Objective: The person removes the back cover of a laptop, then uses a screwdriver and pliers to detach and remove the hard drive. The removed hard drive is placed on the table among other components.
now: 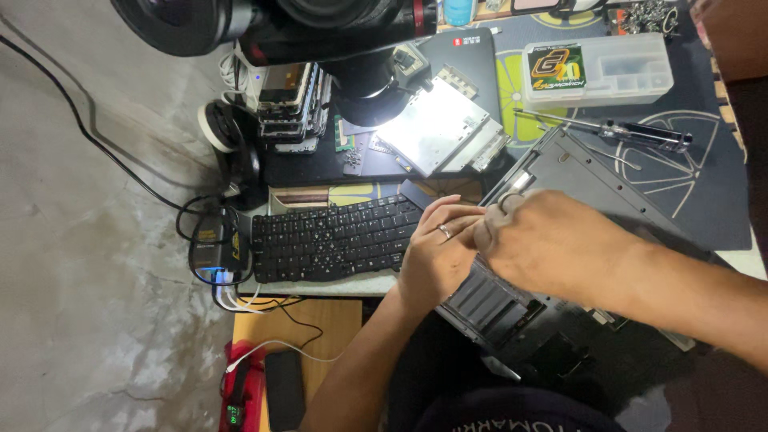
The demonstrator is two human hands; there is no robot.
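Both hands, left hand [436, 252] and right hand [552, 244], clenched together over an opened laptop [576, 180] at centre frame, a loose keyboard [332, 238] lying just left; what they gripped stayed hidden.

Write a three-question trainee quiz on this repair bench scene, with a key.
1. True or false: both hands, left hand and right hand, meet over the opened dark grey laptop chassis.
2. What lies just left of the left hand? A) the detached black laptop keyboard B) a soldering iron C) a mug
3. Fill in: the black-handled screwdriver lies between the chassis and the clear plastic compartment ____.

Key: 1 true; 2 A; 3 box. What the fingers pinch is hidden.
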